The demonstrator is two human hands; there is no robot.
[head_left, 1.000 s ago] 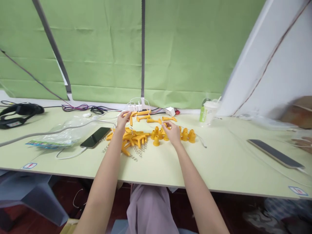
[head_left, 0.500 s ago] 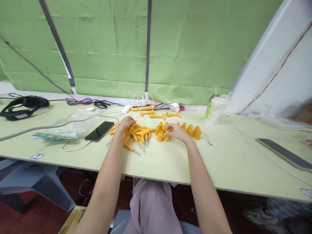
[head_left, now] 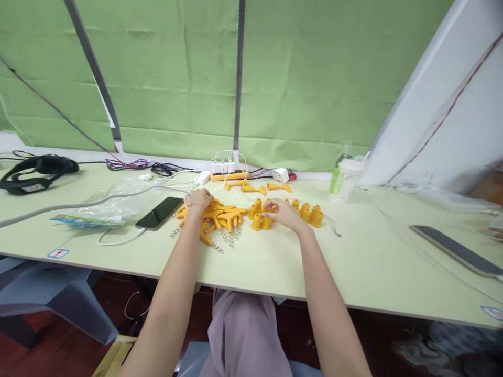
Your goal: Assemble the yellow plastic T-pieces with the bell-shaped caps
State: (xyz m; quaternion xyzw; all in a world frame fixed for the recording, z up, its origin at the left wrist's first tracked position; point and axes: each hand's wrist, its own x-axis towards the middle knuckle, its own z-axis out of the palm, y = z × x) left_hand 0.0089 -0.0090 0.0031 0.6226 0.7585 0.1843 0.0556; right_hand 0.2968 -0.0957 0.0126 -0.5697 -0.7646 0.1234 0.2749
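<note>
My left hand (head_left: 200, 200) lies over the left part of a heap of yellow plastic handles (head_left: 231, 212) with metal corkscrew-like spirals. Its fingers bend down into the heap, and their tips are partly hidden. My right hand (head_left: 286, 214) is at a group of small yellow flared caps (head_left: 257, 222), most standing upright. Thumb and forefinger curve around one of these caps, which the fingers partly cover. More yellow caps (head_left: 315, 215) stand to the right, behind the hand. Three yellow handles (head_left: 254, 189) lie apart, further back.
A black phone (head_left: 160, 213) and a clear plastic bag (head_left: 104, 207) lie to the left. Behind stands an orange power strip (head_left: 230, 175) with white plugs and cables. To the right are a lidded cup (head_left: 347, 179) and another phone (head_left: 456, 250). A black headset (head_left: 37, 173) sits far left.
My left hand has shifted slightly left over the heap of handles. My right hand stays at the caps, almost unmoved. The whole view has shifted a little.
</note>
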